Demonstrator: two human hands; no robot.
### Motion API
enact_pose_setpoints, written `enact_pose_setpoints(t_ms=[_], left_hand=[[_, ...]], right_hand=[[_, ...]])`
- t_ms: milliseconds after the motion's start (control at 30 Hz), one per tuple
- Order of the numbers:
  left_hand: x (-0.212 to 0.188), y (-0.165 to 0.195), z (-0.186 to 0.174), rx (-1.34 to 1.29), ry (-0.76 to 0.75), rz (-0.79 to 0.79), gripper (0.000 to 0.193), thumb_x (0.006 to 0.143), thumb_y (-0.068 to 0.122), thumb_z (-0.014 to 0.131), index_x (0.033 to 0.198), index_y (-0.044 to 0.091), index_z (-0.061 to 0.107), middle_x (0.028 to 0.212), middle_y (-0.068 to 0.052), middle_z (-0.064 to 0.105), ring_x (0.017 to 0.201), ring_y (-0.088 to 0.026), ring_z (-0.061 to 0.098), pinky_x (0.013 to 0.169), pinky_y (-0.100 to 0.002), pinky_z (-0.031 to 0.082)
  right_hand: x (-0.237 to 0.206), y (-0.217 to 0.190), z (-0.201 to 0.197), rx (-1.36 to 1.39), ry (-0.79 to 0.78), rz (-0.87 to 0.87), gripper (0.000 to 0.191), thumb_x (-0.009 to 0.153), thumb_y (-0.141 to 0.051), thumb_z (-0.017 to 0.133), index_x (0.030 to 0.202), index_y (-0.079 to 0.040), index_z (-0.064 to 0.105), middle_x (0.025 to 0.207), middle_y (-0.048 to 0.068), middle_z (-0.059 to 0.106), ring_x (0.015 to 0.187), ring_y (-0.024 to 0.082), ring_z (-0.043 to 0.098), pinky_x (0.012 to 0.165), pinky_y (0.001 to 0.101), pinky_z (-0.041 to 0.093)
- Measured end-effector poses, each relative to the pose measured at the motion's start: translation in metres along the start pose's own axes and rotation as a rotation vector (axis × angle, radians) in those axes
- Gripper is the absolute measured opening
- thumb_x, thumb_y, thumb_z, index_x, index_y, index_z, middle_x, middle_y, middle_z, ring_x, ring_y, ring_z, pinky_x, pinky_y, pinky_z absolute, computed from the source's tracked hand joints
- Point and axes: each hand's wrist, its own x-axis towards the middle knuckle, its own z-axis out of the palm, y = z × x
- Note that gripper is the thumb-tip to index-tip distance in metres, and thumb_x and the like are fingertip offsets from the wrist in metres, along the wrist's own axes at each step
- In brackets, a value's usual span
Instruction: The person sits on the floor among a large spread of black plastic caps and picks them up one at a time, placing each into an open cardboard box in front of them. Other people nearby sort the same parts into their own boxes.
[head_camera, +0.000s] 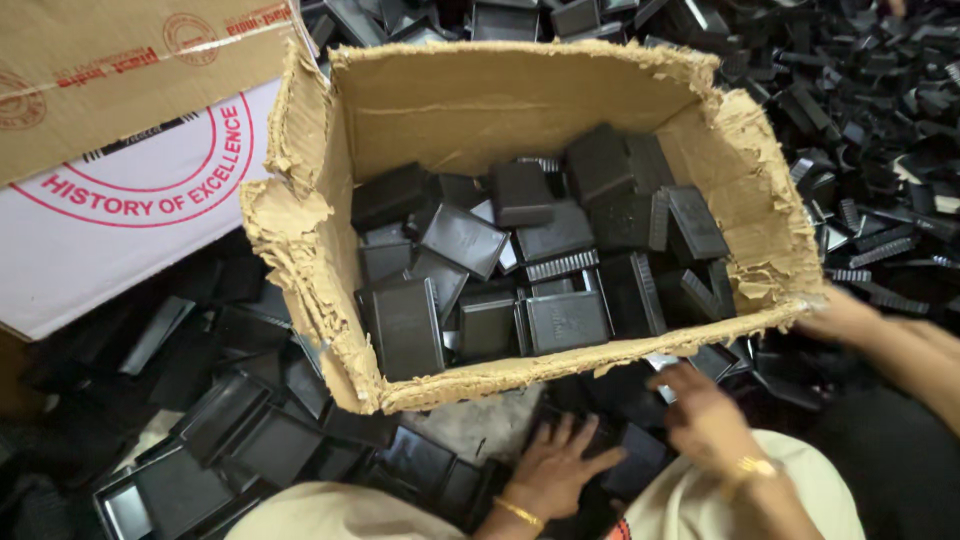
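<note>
Left hand lies flat, fingers spread, on the black trays below the torn carton, while right hand, fingers curled, grip indeterminate, hovers just beside.

The torn cardboard box hides whatever lies on the floor beneath it, and its near wall covers the lower edges of the black plastic trays inside. The right hand is blurred, so how its fingers close on the black parts under the box cannot be told. The left hand is cut at the wrist by the bottom edge. A third hand at the right, blurred, shows only partly behind the box corner. The printed carton at far left runs out of view. The far pile of black parts is too small to sort.
</note>
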Motion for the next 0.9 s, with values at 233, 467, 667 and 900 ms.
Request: enact_pose_setpoints(t_ms=[233, 467, 667, 900], left_hand=[[-0.018, -0.025, -0.019, 0.09, -0.169, -0.293, 0.08, 0.061, 0.017, 0.082, 0.138, 0.03, 0.063, 0.137, -0.012, 0.049, 0.133, -0.039, 0.041, 0.11, -0.064, 0.031], [-0.022, -0.039, -0.055, 0.212, -0.197, -0.582, 0.092, 0.063, 0.021, 0.085, 0.146, 0.018, 0.045, 0.144, -0.02, 0.04, 0.139, -0.043, 0.03, 0.114, -0.064, 0.02], [-0.041, -0.025, -0.081, 0.065, -0.017, -0.682, 0.092, 0.072, 0.03, 0.081, 0.148, 0.003, 0.036, 0.138, -0.026, 0.047, 0.136, -0.044, 0.037, 0.114, -0.061, 0.022], [-0.062, 0.001, -0.078, -0.567, 0.069, -0.288, 0.092, 0.079, 0.04, 0.082, 0.151, -0.001, 0.041, 0.138, -0.026, 0.056, 0.131, -0.039, 0.052, 0.108, -0.044, 0.039]], right_hand=[[0.051, -0.014, 0.057, -0.519, -0.526, 0.093, 0.047, 0.082, -0.014, 0.07, 0.128, -0.016, 0.06, 0.146, 0.008, 0.044, 0.142, 0.036, 0.035, 0.106, 0.0519, 0.045], [0.02, -0.035, 0.017, -0.316, -0.431, 0.176, 0.071, 0.069, -0.037, 0.088, 0.13, -0.019, 0.058, 0.129, 0.014, 0.047, 0.122, 0.037, 0.049, 0.104, 0.0466, 0.047], [-0.024, -0.053, 0.002, 0.319, -0.323, 0.13, 0.066, 0.062, -0.037, 0.093, 0.116, -0.016, 0.064, 0.112, 0.013, 0.055, 0.109, 0.034, 0.06, 0.095, 0.0397, 0.05], [-0.039, -0.093, 0.002, 1.023, -0.346, -0.193, 0.055, 0.073, -0.015, 0.093, 0.117, -0.006, 0.062, 0.129, 0.015, 0.055, 0.126, 0.03, 0.054, 0.104, 0.0431, 0.044]])
